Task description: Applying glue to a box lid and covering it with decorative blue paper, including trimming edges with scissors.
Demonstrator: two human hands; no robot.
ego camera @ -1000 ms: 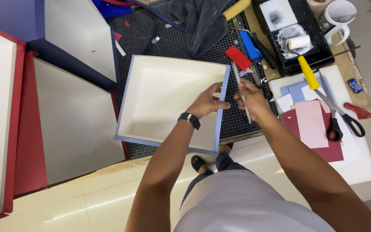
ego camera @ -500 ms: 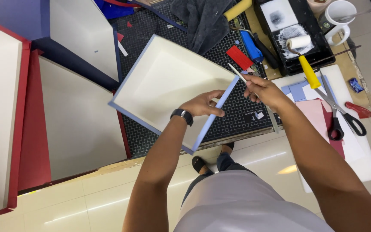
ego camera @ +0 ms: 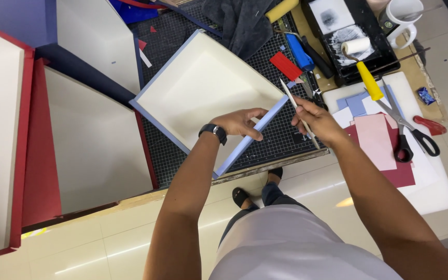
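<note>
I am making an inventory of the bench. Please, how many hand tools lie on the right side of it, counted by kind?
Scissors: 1
Paint roller with yellow handle: 1
Blue-handled tool: 1
Red-handled tool: 1
Total: 4, not counting the thin flat tool held in the right hand.

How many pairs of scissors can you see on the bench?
2. Black-handled scissors lie on the white board right of the right hand; red-handled scissors lie just beyond them at the board's edge, blades not visible. More may hide under the dark cloth.
</note>
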